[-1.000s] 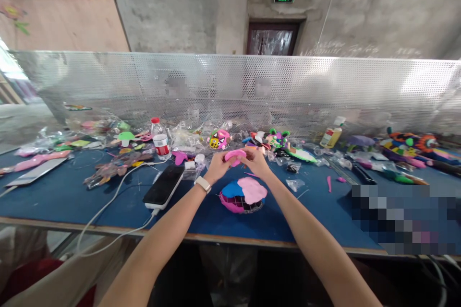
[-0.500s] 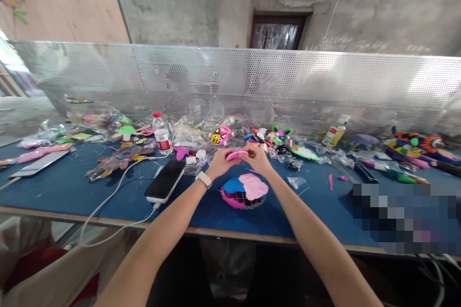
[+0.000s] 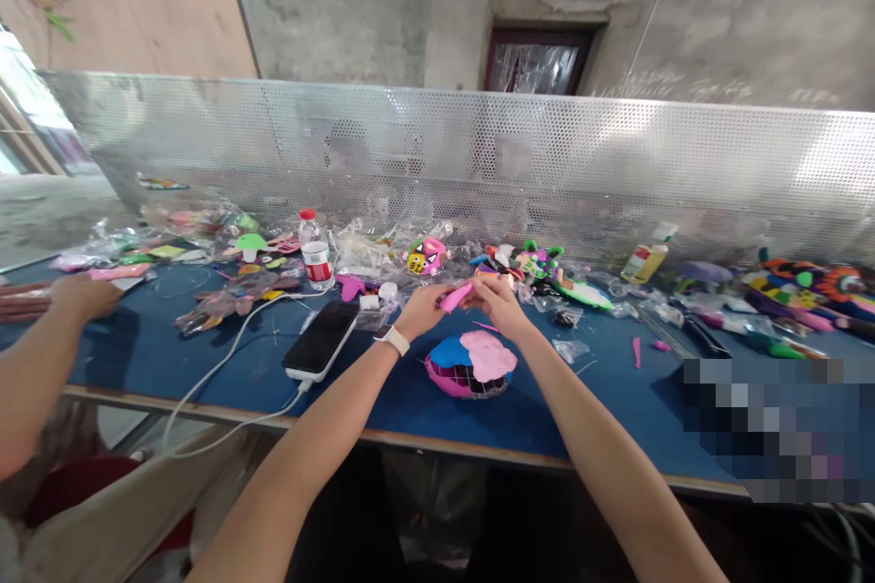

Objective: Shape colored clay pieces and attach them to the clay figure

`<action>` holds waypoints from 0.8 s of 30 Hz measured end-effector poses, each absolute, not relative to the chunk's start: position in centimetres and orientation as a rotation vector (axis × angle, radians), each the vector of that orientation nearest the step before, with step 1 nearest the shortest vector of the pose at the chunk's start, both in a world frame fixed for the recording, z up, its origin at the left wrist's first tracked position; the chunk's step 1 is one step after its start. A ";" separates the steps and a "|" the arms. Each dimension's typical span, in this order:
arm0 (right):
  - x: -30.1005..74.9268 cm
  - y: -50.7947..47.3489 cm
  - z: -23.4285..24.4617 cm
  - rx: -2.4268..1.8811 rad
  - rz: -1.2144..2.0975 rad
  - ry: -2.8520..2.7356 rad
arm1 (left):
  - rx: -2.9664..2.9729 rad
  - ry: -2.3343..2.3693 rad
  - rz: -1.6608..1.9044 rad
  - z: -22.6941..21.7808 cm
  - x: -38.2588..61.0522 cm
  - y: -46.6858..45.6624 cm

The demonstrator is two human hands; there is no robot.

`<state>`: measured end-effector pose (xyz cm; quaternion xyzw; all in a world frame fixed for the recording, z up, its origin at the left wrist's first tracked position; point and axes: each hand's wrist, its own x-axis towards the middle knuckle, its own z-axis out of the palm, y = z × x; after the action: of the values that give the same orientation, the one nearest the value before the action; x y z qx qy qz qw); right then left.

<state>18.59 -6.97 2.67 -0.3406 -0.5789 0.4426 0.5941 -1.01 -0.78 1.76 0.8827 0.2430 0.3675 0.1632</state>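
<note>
Between my two hands, above the table, is a flat piece of pink modelling clay [image 3: 456, 297]. My left hand [image 3: 425, 310] pinches its left edge, and a pale band circles that wrist. Closed on the clay's other side is my right hand [image 3: 498, 302]. Just below them on the table rests a rounded wire-mesh form [image 3: 471, 366], partly covered in blue, light pink and magenta clay, with dark mesh showing in the middle. A thin pink strip lies behind it, close under my right hand.
A phone on a white power bank [image 3: 321, 342] with a cable lies left. Behind stand a red-capped bottle [image 3: 315, 250], a cat-faced clay piece [image 3: 425, 257] and a yellowish bottle [image 3: 646, 262]. Another person's hand [image 3: 96, 296] is at far left. A perforated metal screen [image 3: 410, 155] backs the table.
The pink clay has tilted and now looks narrower and longer between my hands. Another person's arm has come in at the left, over where a tablet lay. The view has shifted slightly.
</note>
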 end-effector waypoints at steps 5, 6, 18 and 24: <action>19.2 -6.6 2.2 -0.806 0.920 -1.300 | 2.117 0.502 1.018 1.0 -0.2 -0.2; 19.3 -6.5 2.1 -0.816 0.897 -1.304 | 1.988 0.498 0.993 0.8 0.0 -0.1; 19.9 -5.4 1.3 -0.874 0.708 -1.477 | 1.449 0.517 1.063 1.4 0.6 -0.8; 19.8 -5.5 1.1 -0.962 0.754 -1.383 | 1.668 0.615 1.202 1.6 0.4 -0.8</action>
<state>19.76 -5.50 1.12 -0.4156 -0.5973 0.3256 0.6037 0.37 -0.83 1.62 0.6830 0.2520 0.4922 0.4772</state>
